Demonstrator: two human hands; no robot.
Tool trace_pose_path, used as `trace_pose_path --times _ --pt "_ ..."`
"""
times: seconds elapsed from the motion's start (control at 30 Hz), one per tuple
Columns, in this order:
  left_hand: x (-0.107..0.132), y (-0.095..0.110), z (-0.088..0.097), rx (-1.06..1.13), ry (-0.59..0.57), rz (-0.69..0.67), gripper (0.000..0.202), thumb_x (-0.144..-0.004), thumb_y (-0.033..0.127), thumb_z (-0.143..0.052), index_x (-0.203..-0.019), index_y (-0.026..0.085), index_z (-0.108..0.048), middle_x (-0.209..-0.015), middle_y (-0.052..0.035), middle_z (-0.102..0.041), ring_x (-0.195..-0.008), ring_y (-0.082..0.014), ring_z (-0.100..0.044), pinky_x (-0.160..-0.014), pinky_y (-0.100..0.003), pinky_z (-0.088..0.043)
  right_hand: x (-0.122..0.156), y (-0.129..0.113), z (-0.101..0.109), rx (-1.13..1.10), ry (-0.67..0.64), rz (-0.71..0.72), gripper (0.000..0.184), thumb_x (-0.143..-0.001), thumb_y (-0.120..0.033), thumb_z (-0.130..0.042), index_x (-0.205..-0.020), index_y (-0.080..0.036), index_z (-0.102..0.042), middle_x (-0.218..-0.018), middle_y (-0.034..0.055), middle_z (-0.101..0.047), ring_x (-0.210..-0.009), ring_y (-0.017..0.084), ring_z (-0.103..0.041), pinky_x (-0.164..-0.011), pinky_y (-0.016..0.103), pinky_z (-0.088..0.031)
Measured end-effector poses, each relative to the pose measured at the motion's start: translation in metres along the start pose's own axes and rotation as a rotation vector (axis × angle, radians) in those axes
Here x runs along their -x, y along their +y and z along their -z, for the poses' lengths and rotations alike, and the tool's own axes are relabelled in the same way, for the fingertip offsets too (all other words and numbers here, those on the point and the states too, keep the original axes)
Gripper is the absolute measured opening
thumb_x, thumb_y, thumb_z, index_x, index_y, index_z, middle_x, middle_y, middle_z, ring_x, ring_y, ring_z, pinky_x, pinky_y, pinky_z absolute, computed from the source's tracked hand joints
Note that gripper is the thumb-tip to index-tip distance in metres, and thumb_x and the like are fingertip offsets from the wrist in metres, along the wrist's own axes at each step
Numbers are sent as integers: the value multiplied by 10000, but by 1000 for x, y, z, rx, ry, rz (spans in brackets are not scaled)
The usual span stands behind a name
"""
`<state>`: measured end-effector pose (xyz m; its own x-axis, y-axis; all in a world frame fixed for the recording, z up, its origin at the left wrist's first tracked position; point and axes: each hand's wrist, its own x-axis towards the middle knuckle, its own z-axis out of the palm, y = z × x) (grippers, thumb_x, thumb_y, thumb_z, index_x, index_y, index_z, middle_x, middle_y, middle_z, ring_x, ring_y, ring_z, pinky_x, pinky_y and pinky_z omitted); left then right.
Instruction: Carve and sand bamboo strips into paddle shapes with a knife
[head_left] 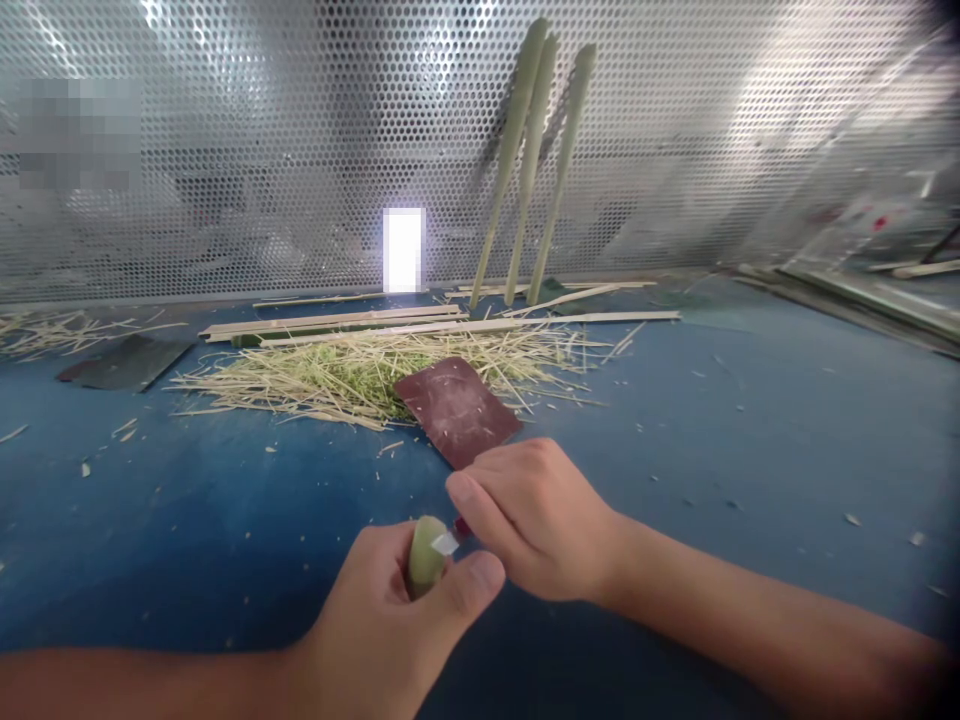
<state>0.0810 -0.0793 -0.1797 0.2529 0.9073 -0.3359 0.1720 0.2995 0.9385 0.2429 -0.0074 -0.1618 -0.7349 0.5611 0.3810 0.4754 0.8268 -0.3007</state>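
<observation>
My left hand [405, 610] is closed around a pale green bamboo piece [424, 556] whose rounded end shows above the fingers. The rest of that piece is hidden in my palm. Just to the right, my right hand [536, 520] is closed on a small knife [445, 543]. Only its short bright blade and a bit of dark red near my thumb show. The blade lies against the bamboo's rounded end, close to my left thumb. Beyond my right hand, a reddish-brown sheet of sandpaper [457, 408] rests partly on a heap of shavings [337, 375].
Long split strips [337, 318] lie behind the heap. Three green bamboo sticks [517, 160] lean on a perforated metal wall [262, 150]. A dark sheet [129, 362] lies at left on the blue table [750, 420], where scattered chips show. A ledge [870, 300] stands at right.
</observation>
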Motion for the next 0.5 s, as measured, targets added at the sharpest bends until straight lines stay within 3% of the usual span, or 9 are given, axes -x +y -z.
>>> trace_pose_path --times 0.2,0.43,0.5 --pt "-1 0 -1 -20 21 -6 561 -803 650 -592 -574 223 -310 -397 98 -278 -351 -43 -240 -361 -227 -159 -1 -11 -1 94 35 -137 503 -956 -246 -305 -481 -170 -451 -426 0 -474 -409 82 -288 -490 303 -147" --pt "-3 1 0 18 -17 -35 599 -811 657 -593 -554 217 -277 -442 97 -235 -391 -42 -204 -387 -234 -159 -1 -13 -5 146 55 -95 488 -943 -221 -311 -496 -170 -499 -428 -2 -462 -409 89 -288 -491 299 -134" --pt "-1 1 -1 20 -10 -34 623 -816 691 -558 -544 217 -259 -447 96 -205 -405 -45 -164 -389 -242 -137 -4 -10 -6 221 36 -158 510 -950 -241 -303 -495 -172 -522 -427 6 -464 -405 98 -290 -495 305 -131"
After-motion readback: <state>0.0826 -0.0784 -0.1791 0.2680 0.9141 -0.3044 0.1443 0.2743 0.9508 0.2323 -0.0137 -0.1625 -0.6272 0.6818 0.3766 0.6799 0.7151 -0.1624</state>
